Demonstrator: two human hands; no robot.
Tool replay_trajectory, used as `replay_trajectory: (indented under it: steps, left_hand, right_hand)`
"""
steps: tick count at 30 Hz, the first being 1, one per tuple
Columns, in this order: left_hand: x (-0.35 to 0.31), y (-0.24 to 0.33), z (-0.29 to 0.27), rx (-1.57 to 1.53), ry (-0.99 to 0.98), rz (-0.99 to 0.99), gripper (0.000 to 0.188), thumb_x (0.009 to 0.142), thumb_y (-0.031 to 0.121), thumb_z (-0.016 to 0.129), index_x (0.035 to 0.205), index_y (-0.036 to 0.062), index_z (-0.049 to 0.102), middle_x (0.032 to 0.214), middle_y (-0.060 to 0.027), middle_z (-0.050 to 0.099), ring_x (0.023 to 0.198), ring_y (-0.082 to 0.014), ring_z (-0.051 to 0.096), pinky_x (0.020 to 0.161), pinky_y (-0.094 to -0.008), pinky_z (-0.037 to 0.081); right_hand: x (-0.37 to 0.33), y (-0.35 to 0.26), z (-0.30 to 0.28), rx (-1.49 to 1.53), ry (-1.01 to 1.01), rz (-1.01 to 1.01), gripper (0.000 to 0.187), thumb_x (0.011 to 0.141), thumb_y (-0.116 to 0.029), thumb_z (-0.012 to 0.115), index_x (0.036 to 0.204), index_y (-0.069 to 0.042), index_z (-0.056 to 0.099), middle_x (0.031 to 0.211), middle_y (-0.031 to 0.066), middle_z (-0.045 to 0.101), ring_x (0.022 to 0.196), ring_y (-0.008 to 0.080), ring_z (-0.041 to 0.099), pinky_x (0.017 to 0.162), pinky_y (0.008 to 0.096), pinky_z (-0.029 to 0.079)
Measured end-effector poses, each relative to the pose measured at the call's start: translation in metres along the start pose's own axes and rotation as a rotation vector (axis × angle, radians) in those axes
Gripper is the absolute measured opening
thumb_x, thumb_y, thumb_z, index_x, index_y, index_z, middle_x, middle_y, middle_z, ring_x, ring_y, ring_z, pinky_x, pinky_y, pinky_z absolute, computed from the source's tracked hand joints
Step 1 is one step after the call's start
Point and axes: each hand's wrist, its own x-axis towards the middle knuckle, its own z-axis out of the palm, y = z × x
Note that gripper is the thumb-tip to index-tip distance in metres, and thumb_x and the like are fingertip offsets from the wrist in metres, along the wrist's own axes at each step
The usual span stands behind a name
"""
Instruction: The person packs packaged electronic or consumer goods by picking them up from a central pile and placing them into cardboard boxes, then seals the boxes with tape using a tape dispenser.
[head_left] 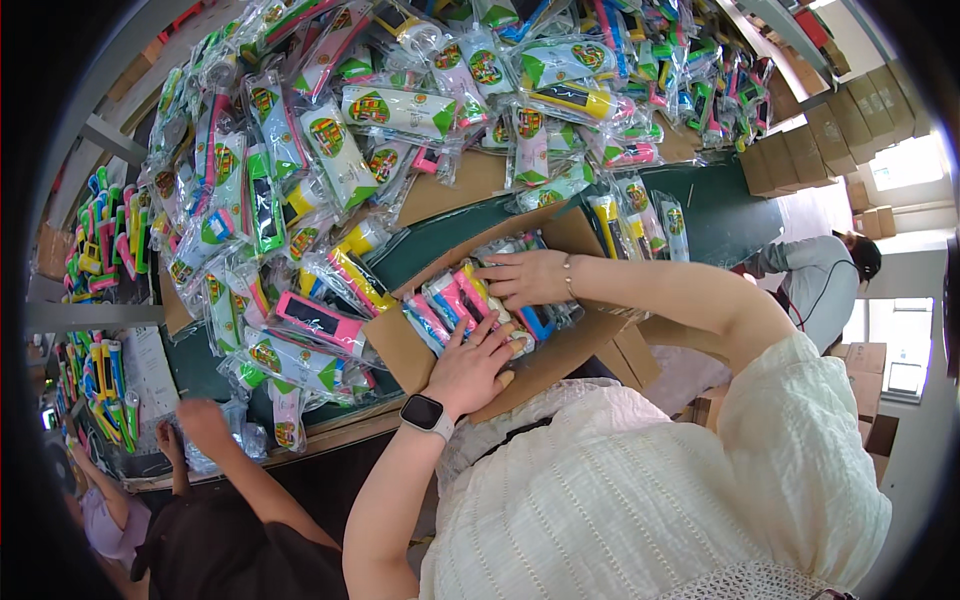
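Observation:
An open cardboard box (400, 350) stands at the table's near edge, in front of me. Inside it lie several long plastic items (440, 305) in clear bags, coloured pink, blue, yellow and white; their exact kind I cannot make out. My left hand (468, 365), below a watch on the wrist, rests with fingers spread on the near side of these bagged items. My right hand (528, 277) reaches over the box from the right and lies on their far side, fingers stretched out. Neither hand wraps round an item. The palms hide part of the contents.
A large heap of similar bagged items (390, 110) covers the dark green table (715, 205) beyond the box. Co-workers' hands (205, 428) are at lower left, near unbagged coloured items (105, 380). Stacked cartons (840, 130) stand at right, with another person (820, 280) bending there.

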Motion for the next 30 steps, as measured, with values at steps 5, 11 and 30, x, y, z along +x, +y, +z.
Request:
replay_trajectory:
  steps: [5, 11, 30]
  left_hand:
    - [-0.007, -0.002, 0.004, -0.045, -0.005, -0.034, 0.049, 0.080, 0.028, 0.060, 0.127, 0.0166, 0.047, 0.137, -0.0053, 0.039, 0.134, -0.0269, 0.024, 0.108, -0.0528, 0.018]
    - [-0.004, -0.001, -0.005, -0.120, 0.049, -0.026, 0.046, 0.078, 0.024, 0.062, 0.122, 0.0161, 0.051, 0.134, -0.0130, 0.039, 0.133, -0.0288, 0.027, 0.108, -0.0508, 0.019]
    - [0.071, -0.013, 0.039, 0.106, 0.074, 0.137, 0.038, 0.080, 0.034, 0.054, 0.110, 0.0120, 0.059, 0.115, -0.0045, 0.055, 0.119, -0.0235, 0.040, 0.107, -0.0433, 0.021]
  right_hand:
    - [-0.001, -0.044, -0.056, 0.489, 0.032, 1.001, 0.045, 0.083, -0.031, 0.054, 0.120, -0.008, 0.048, 0.125, 0.0189, 0.047, 0.114, 0.0335, 0.049, 0.094, 0.0423, 0.041]
    - [0.030, -0.042, 0.003, 0.779, -0.150, 1.451, 0.069, 0.086, -0.053, 0.048, 0.125, 0.003, 0.042, 0.114, 0.0256, 0.054, 0.103, 0.0383, 0.056, 0.087, 0.0401, 0.046]
    - [0.051, 0.043, -0.136, 0.620, -0.127, 0.793, 0.040, 0.088, -0.041, 0.045, 0.075, -0.009, 0.065, 0.070, 0.0153, 0.062, 0.069, 0.0341, 0.061, 0.063, 0.0432, 0.049]
